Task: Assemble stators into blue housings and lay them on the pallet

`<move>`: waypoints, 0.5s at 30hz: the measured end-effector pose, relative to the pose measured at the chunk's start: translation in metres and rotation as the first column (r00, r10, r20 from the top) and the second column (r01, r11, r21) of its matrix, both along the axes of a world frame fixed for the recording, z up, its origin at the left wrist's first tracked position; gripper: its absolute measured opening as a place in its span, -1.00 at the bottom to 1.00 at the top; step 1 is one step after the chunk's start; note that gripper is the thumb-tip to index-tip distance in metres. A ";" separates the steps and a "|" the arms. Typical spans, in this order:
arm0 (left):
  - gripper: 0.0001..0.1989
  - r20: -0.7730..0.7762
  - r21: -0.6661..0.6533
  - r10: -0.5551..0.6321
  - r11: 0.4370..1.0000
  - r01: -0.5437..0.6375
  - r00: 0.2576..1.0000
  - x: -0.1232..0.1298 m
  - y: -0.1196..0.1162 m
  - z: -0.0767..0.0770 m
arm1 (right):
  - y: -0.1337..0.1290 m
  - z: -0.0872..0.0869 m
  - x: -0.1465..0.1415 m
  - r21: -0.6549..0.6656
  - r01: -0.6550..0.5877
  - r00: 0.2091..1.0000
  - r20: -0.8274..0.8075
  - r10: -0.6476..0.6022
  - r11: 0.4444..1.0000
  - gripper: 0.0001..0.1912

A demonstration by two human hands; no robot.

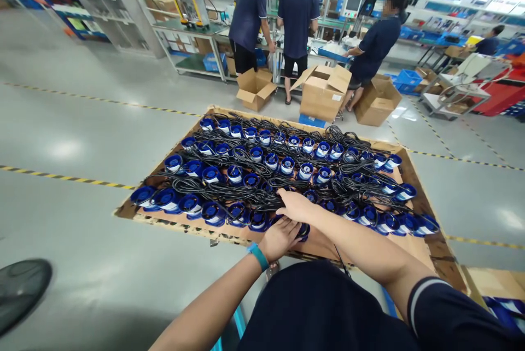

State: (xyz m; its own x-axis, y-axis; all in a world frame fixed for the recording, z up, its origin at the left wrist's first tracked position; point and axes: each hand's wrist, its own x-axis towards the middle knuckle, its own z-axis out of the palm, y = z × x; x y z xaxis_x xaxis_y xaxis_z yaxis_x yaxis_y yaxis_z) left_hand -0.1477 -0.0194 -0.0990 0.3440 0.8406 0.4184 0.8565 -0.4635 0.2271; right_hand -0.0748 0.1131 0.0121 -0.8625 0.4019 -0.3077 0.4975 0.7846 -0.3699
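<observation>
My left hand (281, 238), with a teal band at the wrist, rests over a blue round housing (304, 232) in the nearest row, its fingers laid across the top and partly hiding it. Just above it, my right hand (296, 206) is closed at a black cable bundle (266, 198), thumb and forefinger at the bundle's right end. The right forearm crosses over part of the front row. Several more blue housings (211, 212) with white labels stand in rows, coiled black cables lying between them. What lies under both palms is hidden.
A large shallow wooden-edged tray (445, 252) bears the rows. Beyond it stand open cardboard boxes (322, 94) and a workbench where three people in dark shirts stand. Yellow-black tape (69, 177) marks the floor. A dark round object (24, 291) is at lower left.
</observation>
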 end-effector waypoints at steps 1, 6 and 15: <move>-0.66 0.012 0.006 -0.006 1.000 0.006 1.000 0.000 0.001 0.001 | -0.007 -0.006 0.001 0.041 0.019 1.000 -0.007 -0.019 0.999 -0.54; -0.79 0.019 0.063 -0.013 0.998 0.012 1.000 0.001 0.003 -0.008 | -0.027 -0.017 0.007 0.175 0.003 0.999 0.034 -0.009 0.985 -0.75; -0.67 -0.052 0.006 -0.004 1.000 0.004 0.999 0.007 0.009 -0.030 | -0.019 -0.016 -0.043 0.118 0.057 0.929 0.358 -0.096 0.991 -0.81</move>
State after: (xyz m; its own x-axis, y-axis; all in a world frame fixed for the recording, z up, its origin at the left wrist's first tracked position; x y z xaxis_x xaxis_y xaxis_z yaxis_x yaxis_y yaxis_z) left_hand -0.1405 -0.0108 -0.1294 0.3687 0.8365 0.4054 0.8651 -0.4683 0.1796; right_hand -0.1180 0.0942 -0.0040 -0.6657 0.5084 -0.5463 0.6421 0.7632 -0.0721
